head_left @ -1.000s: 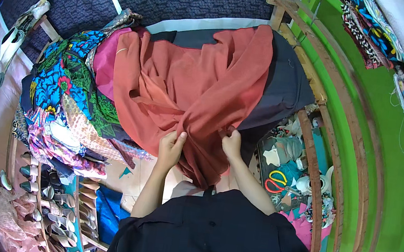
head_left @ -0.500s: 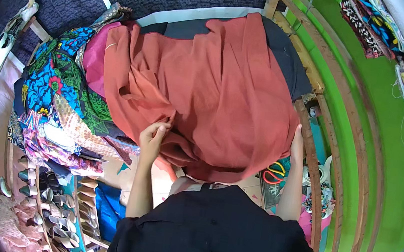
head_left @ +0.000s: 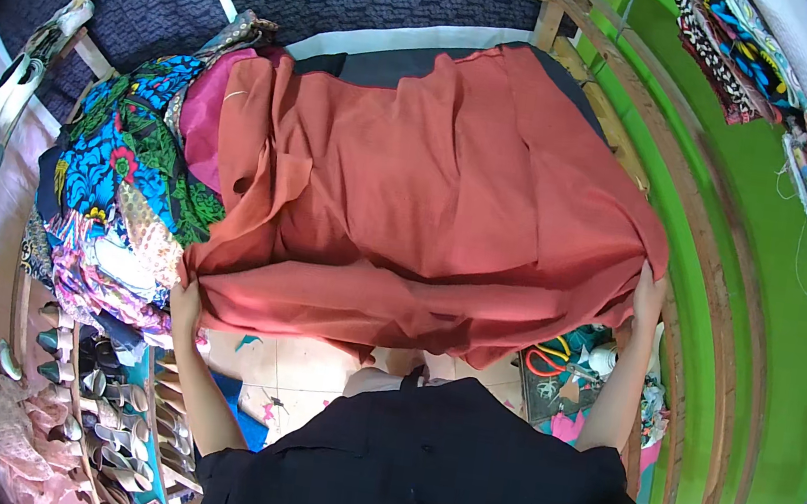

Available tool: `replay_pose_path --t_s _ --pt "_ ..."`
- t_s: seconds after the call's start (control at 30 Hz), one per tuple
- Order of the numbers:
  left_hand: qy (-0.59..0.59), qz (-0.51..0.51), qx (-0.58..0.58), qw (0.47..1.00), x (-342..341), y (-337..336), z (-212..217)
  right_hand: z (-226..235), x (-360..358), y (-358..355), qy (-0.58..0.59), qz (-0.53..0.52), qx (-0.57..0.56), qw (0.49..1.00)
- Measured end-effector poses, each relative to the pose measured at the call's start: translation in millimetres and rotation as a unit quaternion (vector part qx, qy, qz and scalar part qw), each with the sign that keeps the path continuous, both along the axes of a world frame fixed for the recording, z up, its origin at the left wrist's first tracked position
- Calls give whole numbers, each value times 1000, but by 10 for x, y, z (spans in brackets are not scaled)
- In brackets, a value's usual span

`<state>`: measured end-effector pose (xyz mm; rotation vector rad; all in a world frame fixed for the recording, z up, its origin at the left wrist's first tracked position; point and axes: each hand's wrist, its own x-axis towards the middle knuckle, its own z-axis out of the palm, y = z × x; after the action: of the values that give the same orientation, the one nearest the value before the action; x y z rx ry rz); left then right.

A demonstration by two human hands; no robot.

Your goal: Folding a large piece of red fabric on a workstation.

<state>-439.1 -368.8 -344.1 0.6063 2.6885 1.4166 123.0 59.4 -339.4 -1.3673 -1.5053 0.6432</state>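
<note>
A large piece of rust-red fabric (head_left: 402, 181) lies over a dark padded table (head_left: 386, 64), with folds along its near side. My left hand (head_left: 186, 301) grips its near left corner, close to a heap of patterned cloth. At the near right, my right hand (head_left: 649, 290) holds the other end of the fabric, and both arms are spread wide. The near edge hangs stretched between the two hands. What lies under the fabric is hidden.
Colourful printed cloth (head_left: 128, 158) is piled on the left, beside pink fabric (head_left: 206, 117). Racks of shoes (head_left: 116, 418) stand at the lower left. Scissors with orange handles (head_left: 543, 362) lie below my right forearm. Wooden rails (head_left: 709, 229) run along the green wall (head_left: 778, 399).
My left hand has moved out to the left and my right hand to the right and slightly up. The fabric's near edge is now pulled wide between them.
</note>
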Motion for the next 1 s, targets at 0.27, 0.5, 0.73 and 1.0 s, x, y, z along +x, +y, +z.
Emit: replay_pose_path --t_s 0.27,0.5,0.73,1.0 --pt "-118 44 -152 980 77 -679 -582 -142 -215 -328 -29 72 -87 993" --pt "-88 75 -33 993 557 -614 -323 186 -451 -747 71 265 -163 948" --pt "-233 -152 -50 959 1063 -355 -613 -451 -849 -978 -20 291 -84 953" --pt "-201 -274 91 936 1910 384 -175 -123 -1663 -1969 -63 329 85 938"
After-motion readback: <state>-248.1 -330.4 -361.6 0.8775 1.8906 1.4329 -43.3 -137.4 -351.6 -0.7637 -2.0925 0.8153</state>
